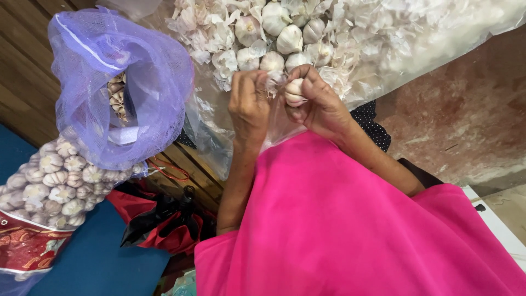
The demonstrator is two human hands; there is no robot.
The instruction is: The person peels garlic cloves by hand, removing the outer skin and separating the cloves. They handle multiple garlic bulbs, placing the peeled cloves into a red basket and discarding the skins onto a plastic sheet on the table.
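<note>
Garlic bulb [295, 92] sits pinched in right hand [320, 107] fingers; left hand [249, 104] fingers pinch its papery skin.

It looks like a market stall or produce shop: a purple mesh sack [118, 82] full of garlic, peeled bulbs [274, 33] heaped on clear plastic sheeting [438, 38], wooden slats [186, 164], and a rough concrete floor [466, 115].

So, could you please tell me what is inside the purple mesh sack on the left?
The purple mesh sack holds garlic bulbs, packed in its lower part. A few more show through its open top. The gathered mesh hides how full the middle is.
</note>
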